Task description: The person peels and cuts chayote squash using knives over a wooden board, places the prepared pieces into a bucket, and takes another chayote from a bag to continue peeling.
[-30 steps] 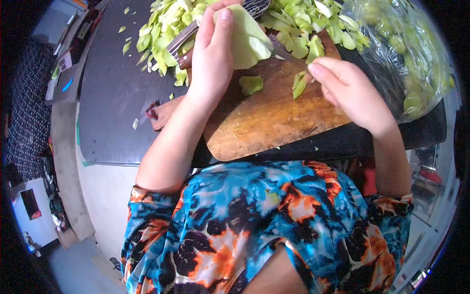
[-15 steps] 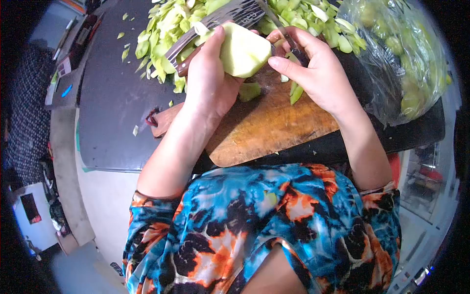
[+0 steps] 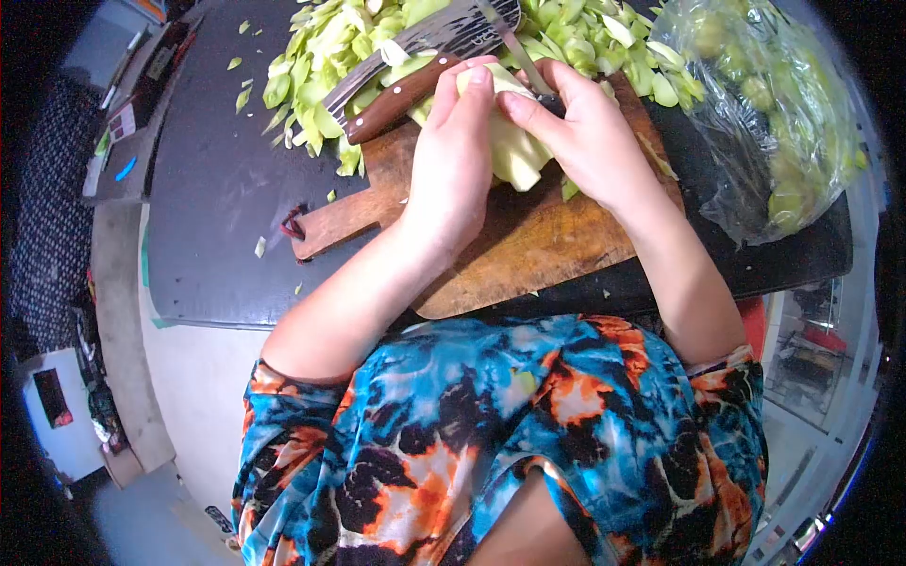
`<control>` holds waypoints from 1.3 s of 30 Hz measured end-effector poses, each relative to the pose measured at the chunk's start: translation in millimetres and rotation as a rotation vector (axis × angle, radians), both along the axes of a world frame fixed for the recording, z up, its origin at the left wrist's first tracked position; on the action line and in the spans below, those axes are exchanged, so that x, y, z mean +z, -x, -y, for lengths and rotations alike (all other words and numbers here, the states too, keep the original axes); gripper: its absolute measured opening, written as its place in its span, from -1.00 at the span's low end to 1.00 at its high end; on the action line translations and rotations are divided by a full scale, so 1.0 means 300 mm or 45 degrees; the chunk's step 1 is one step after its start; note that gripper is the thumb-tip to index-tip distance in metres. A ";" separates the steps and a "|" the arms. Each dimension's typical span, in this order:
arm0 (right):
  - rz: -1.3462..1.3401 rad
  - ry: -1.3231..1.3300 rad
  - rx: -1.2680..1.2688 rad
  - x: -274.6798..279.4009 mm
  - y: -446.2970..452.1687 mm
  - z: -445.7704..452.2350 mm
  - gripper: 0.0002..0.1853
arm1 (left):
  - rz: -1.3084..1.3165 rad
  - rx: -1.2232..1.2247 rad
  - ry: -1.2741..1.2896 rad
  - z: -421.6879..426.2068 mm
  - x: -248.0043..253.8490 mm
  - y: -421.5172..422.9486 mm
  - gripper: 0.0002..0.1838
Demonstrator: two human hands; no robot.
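A pale green peeled vegetable (image 3: pixel 517 156) is gripped in my left hand (image 3: pixel 458 141), above the wooden cutting board (image 3: pixel 538 259). My right hand (image 3: pixel 599 137) is closed round the dark handle of a small knife (image 3: pixel 511 42), its blade pointing up and away. My right thumb is close to the vegetable. Beyond my hands a large cleaver (image 3: pixel 387 106) with a brown wooden handle lies over a heap of green peelings (image 3: pixel 316 66). My fingers cover part of the vegetable.
A clear plastic bag (image 3: pixel 793 123) of green vegetables stands at the right of the black tabletop (image 3: pixel 208 217). Scraps are scattered on the left. The board's handle, with a red cord loop (image 3: pixel 292 224), points left. A white box (image 3: pixel 66 415) is at the lower left.
My left hand has moved right with the vegetable, which is now turned and tilted downward. My right hand has come in from the right, and the knife now points up. More of the cleaver's handle shows.
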State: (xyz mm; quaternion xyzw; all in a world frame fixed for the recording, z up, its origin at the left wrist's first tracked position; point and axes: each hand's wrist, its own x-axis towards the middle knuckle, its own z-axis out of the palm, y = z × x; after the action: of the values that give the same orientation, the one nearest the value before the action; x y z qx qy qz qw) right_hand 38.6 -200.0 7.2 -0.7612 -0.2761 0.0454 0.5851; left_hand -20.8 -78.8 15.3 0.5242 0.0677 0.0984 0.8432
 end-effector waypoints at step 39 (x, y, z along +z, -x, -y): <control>-0.385 1.060 -0.847 0.004 0.507 1.514 -0.61 | 0.332 -0.216 -2.381 -0.015 -0.023 -0.047 -0.71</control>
State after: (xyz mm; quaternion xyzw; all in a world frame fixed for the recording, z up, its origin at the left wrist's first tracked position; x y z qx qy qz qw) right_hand -113.4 -654.1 8.5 -0.9594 0.1075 0.0723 0.2507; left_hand -6.7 -74.2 8.4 0.9753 -0.1716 0.1091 0.0867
